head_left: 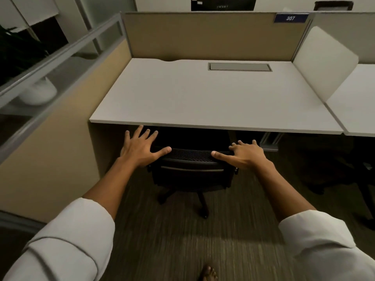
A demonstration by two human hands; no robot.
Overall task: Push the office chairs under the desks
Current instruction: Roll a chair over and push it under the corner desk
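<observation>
Now both hands, left (pixel 140 148) and right (pixel 246 154), lie flat with released grip on the black chair (pixel 192 169) backrest, seat tucked under the white desk (pixel 203 98).

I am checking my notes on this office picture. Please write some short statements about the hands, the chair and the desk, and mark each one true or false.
1. Both hands, left hand and right hand, are spread open at the top of the chair back. True.
2. The chair seat is under the desk. True.
3. A laptop lies on the desk. False: only a closed cable hatch shows.
4. The partition sign reads 412. False: it reads 307.
</observation>
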